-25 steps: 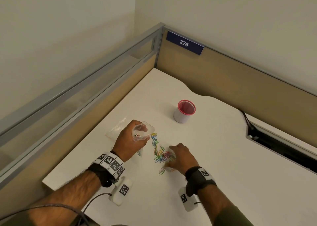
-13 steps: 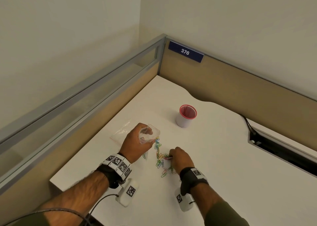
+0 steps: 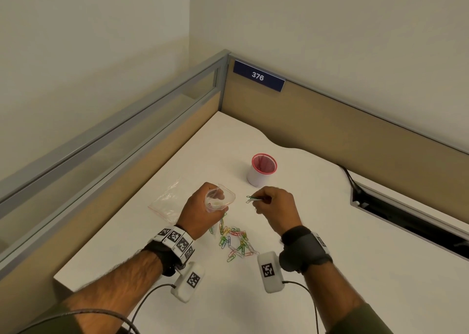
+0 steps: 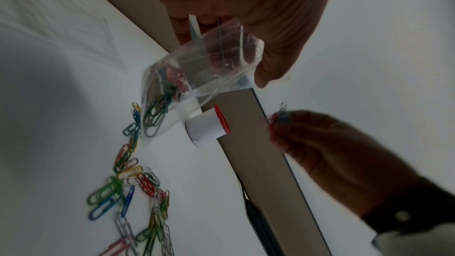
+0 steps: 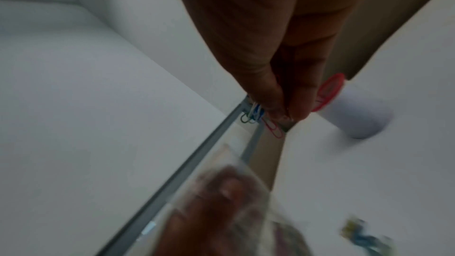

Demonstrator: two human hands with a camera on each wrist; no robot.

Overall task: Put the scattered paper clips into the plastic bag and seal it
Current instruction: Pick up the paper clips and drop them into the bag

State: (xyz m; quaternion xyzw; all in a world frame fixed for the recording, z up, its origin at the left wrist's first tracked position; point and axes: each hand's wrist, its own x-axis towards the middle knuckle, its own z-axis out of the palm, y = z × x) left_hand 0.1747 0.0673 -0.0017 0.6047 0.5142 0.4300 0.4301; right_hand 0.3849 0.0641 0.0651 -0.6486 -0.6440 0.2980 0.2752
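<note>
Paper clips [image 3: 253, 199] pinched in right fingers [image 3: 265, 198] beside left-held plastic bag [image 3: 220, 200].

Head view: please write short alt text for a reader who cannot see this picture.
A person's left hand holds a clear plastic bag open above a white desk, while the right hand pinches a few paper clips beside its mouth. More coloured clips lie scattered below; a red-rimmed white cup stands behind.

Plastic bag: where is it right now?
Head view: the plastic bag is held open in the left hand, above the loose paper clips.
</note>
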